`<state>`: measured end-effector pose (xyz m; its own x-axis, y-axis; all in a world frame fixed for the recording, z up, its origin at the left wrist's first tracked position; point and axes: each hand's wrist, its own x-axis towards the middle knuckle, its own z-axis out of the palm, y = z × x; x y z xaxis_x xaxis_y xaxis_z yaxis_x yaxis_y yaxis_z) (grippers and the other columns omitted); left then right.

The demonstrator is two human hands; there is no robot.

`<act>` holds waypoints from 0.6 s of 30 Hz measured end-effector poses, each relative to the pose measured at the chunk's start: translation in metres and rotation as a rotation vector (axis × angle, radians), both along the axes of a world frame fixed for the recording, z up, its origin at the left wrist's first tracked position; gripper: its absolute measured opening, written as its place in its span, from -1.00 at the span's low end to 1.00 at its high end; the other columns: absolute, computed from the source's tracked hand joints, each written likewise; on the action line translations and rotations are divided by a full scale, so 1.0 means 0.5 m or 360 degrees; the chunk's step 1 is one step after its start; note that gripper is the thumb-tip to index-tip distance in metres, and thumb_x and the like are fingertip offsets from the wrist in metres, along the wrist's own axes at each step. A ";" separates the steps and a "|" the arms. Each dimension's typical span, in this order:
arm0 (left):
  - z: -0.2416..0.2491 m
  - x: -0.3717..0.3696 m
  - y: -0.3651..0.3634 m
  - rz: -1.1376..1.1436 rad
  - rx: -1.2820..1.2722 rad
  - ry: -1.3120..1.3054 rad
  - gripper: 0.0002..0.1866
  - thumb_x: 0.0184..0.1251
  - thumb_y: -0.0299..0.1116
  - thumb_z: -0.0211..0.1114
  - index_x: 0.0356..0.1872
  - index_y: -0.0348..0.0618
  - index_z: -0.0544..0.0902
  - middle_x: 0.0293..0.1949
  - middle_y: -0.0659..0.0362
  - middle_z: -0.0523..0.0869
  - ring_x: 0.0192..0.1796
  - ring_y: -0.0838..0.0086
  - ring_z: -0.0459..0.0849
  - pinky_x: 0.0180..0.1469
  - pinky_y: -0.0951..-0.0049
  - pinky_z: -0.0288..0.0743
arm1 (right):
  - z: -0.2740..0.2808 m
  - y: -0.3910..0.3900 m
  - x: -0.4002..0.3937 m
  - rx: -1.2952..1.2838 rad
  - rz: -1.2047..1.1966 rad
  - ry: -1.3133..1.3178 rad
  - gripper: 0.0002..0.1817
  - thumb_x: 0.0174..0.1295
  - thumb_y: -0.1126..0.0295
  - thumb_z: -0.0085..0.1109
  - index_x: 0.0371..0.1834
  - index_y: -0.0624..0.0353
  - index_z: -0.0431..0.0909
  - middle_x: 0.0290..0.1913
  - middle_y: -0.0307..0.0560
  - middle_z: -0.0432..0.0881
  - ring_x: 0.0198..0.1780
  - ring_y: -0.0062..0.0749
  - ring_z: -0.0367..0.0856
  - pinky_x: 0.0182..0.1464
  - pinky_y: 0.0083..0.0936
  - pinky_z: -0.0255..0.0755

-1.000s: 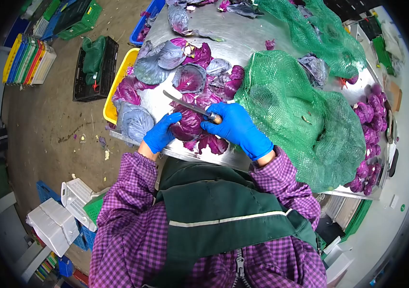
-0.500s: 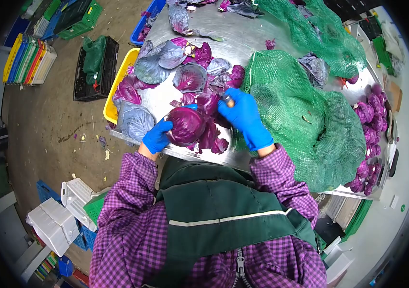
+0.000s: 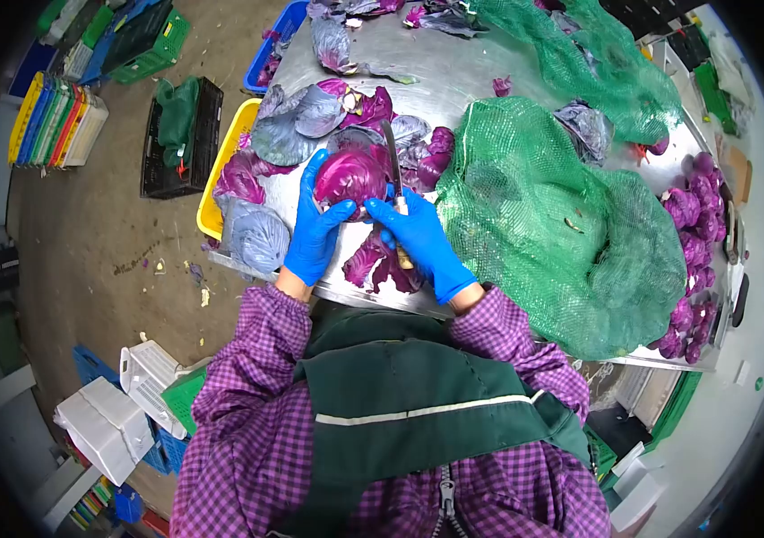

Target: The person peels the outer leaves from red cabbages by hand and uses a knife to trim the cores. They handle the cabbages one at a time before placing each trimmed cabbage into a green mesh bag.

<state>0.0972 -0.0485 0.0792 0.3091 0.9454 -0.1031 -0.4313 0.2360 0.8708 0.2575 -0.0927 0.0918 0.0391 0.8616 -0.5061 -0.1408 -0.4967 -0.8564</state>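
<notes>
Between my gloved hands is a red cabbage (image 3: pixel 350 177), held above the metal table. My left hand (image 3: pixel 314 231) grips it from the left and below, fingers curved along its side. A knife (image 3: pixel 392 160) is in my right hand (image 3: pixel 424 235), its blade pointing away from me along the cabbage's right side and its handle showing under the palm. My right thumb touches the cabbage's lower right. Loose purple leaves (image 3: pixel 380 265) lie just below, and more outer leaves (image 3: pixel 288 130) are piled beyond.
Green mesh netting (image 3: pixel 525 179) spreads over the metal table (image 3: pixel 453 67) on the right. Several trimmed cabbages (image 3: pixel 694 247) line the far right edge. A yellow crate (image 3: pixel 211 202) and a blue crate (image 3: pixel 256 67) stand along the left edge. A black crate (image 3: pixel 159 179) sits on the floor.
The cabbage has been raised away from me and turned. My right hand has come in to its right side, with the knife blade now showing upright. My left hand has shifted beneath it.
</notes>
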 end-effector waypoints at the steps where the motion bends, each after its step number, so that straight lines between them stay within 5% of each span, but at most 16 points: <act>1: 0.004 0.001 0.008 -0.0016 0.0120 0.0213 -0.10 0.02 -0.39 0.44 0.41 -0.14 0.11 0.32 0.07 0.28 0.34 0.31 0.31 0.36 0.31 0.25 | 0.015 0.004 0.003 0.0134 -0.0015 -0.0073 -0.70 0.19 0.15 0.29 -0.27 0.18 0.60 -0.57 -0.30 0.51 -0.59 -0.68 0.39 -0.53 -0.67 0.28; 8: 0.030 0.004 0.021 -0.0148 0.0357 0.0717 -0.04 -0.11 -0.37 0.56 0.37 -0.14 0.19 0.30 0.08 0.32 0.29 0.31 0.37 0.32 0.32 0.32 | -0.055 -0.012 0.021 0.0546 0.0000 -0.0532 -0.46 0.06 0.29 0.36 0.15 0.12 0.49 -0.36 -0.24 0.55 -0.35 -0.64 0.48 -0.28 -0.57 0.43; 18: 0.021 0.034 -0.008 0.0136 -0.0020 0.0530 -0.15 0.06 -0.36 0.48 0.35 -0.24 0.17 0.21 0.03 0.41 0.20 0.36 0.46 0.23 0.38 0.41 | -0.010 -0.010 0.025 0.0591 -0.0151 -0.0228 -0.41 0.03 0.58 0.16 0.23 0.09 0.43 -0.32 -0.28 0.46 -0.33 -0.64 0.43 -0.25 -0.62 0.43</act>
<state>0.1144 -0.0524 0.0899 0.1765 0.9644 -0.1971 -0.1425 0.2232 0.9643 0.2701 -0.0975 0.0867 0.1749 0.9738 -0.1451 -0.0373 -0.1407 -0.9893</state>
